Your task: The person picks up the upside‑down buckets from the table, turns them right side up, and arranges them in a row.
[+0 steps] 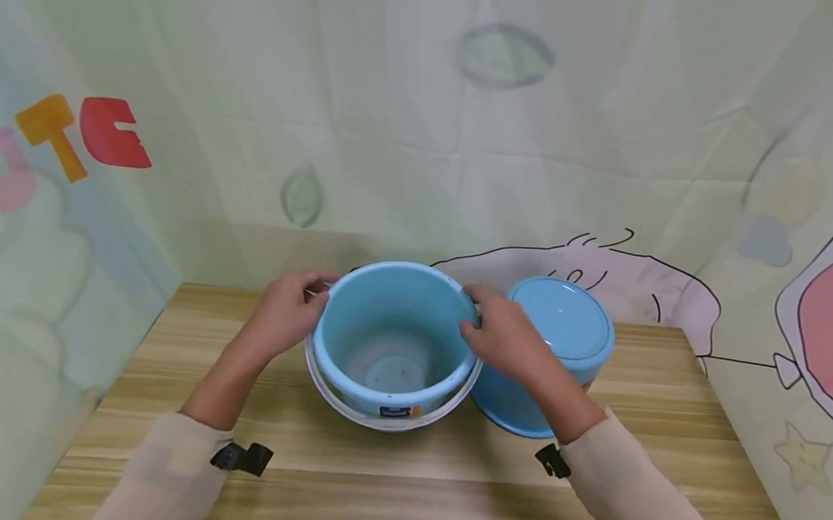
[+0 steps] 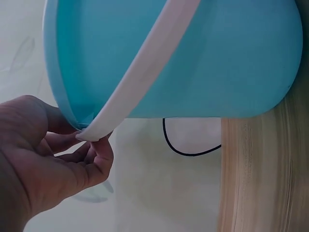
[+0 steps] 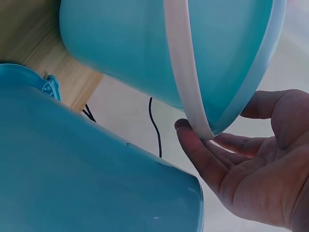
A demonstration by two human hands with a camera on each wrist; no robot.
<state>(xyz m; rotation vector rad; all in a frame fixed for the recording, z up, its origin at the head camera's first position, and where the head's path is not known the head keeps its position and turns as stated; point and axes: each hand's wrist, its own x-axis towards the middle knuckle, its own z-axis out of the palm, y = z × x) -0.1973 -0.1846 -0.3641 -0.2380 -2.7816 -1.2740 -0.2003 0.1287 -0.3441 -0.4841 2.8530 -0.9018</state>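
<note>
A light blue bucket [image 1: 354,381] has its mouth facing up, with a bare inside and a small dark label on the front. Its pale handle [image 1: 389,426] hangs down along the front. At the left side of the rim, my left hand [image 1: 289,313] grips the bucket, its fingers curled beside the handle's end [image 2: 99,130]. Across from it, my right hand [image 1: 509,334] holds the right side of the rim near the other handle end [image 3: 200,126]. Whether the bucket's base bears fully on the table cannot be told.
A second blue bucket [image 1: 561,320] stands upside down close on the right, behind my right forearm. Both are at the back of the wooden table [image 1: 393,501]. A printed cloth [image 1: 399,124] hangs behind and along both sides. Black straps [image 1: 243,458] circle the sleeves.
</note>
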